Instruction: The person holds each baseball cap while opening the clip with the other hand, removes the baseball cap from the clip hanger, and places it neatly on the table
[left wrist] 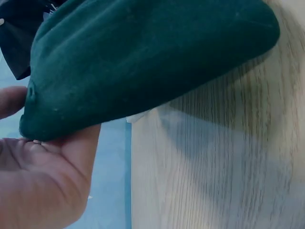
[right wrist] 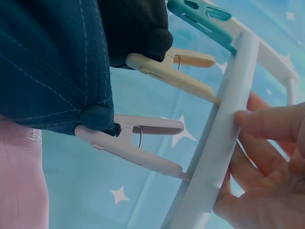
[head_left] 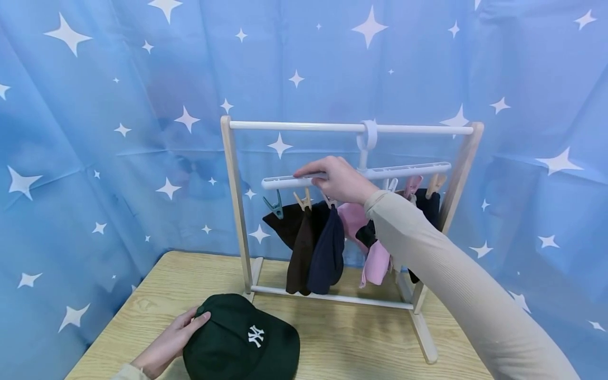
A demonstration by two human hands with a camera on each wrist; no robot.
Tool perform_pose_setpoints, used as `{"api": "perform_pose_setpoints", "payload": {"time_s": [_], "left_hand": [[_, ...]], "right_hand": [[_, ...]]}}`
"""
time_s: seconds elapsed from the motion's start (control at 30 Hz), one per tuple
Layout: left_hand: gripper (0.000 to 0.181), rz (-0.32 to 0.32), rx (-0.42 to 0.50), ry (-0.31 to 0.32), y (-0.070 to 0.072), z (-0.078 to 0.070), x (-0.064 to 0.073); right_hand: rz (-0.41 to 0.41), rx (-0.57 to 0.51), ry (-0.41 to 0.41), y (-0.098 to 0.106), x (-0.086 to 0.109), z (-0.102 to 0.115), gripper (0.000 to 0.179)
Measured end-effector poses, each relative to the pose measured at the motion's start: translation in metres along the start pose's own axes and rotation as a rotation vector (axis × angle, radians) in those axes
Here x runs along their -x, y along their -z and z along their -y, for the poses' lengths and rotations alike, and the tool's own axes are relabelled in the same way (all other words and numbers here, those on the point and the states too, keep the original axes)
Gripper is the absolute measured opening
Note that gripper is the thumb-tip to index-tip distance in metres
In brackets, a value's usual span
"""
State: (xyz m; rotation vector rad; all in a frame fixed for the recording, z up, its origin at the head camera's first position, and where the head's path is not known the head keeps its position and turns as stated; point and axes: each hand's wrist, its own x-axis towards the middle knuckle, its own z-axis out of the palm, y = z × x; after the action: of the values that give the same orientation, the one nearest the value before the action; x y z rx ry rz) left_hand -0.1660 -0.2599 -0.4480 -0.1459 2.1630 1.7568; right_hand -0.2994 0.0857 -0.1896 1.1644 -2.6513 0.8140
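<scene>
The green cap was in front of the drying rack, near its left end, gripped by the left hand and not yet pegged up. Well apart from it, the right hand clasped the hanger hooked on the rack. Seemingly done were the brown cap, navy cap and pink item hanging within the rack, leaving apparently just the green cap, though the right sleeve hid part of the row.
</scene>
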Motion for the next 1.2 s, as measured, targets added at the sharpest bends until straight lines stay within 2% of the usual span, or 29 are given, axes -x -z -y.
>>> {"api": "perform_pose_setpoints", "payload": {"time_s": [0.23, 0.37, 0.5, 0.6, 0.73, 0.97, 1.07, 1.2], "left_hand": [[0.077, -0.053, -0.067, 0.028, 0.003, -0.003, -0.004], [0.065, 0.002, -0.133, -0.028, 0.013, -0.010, -0.005], [0.058, 0.053, -0.204, -0.064, 0.021, -0.021, -0.005], [0.059, 0.032, -0.268, -0.056, 0.023, -0.031, -0.005], [0.055, 0.003, -0.326, -0.088, 0.025, -0.048, -0.003], [0.047, -0.056, -0.474, -0.210, 0.021, -0.077, 0.002], [0.044, -0.086, -0.527, -0.264, 0.012, -0.086, 0.005], [0.041, -0.084, -0.562, -0.359, -0.003, -0.099, 0.006]], "right_hand": [[0.010, 0.003, -0.003, 0.000, -0.003, 0.000, 0.036], [0.018, 0.008, -0.011, 0.001, -0.004, 0.001, 0.036], [0.021, 0.007, -0.011, 0.001, -0.004, 0.002, 0.035], [0.018, 0.002, -0.015, 0.001, -0.004, 0.003, 0.035], [0.015, 0.002, -0.019, 0.001, -0.004, 0.003, 0.035], [0.013, -0.001, -0.027, 0.002, -0.004, 0.003, 0.036], [0.014, -0.002, -0.029, 0.002, -0.004, 0.002, 0.035], [0.014, -0.001, -0.037, 0.001, -0.005, 0.002, 0.036]]}}
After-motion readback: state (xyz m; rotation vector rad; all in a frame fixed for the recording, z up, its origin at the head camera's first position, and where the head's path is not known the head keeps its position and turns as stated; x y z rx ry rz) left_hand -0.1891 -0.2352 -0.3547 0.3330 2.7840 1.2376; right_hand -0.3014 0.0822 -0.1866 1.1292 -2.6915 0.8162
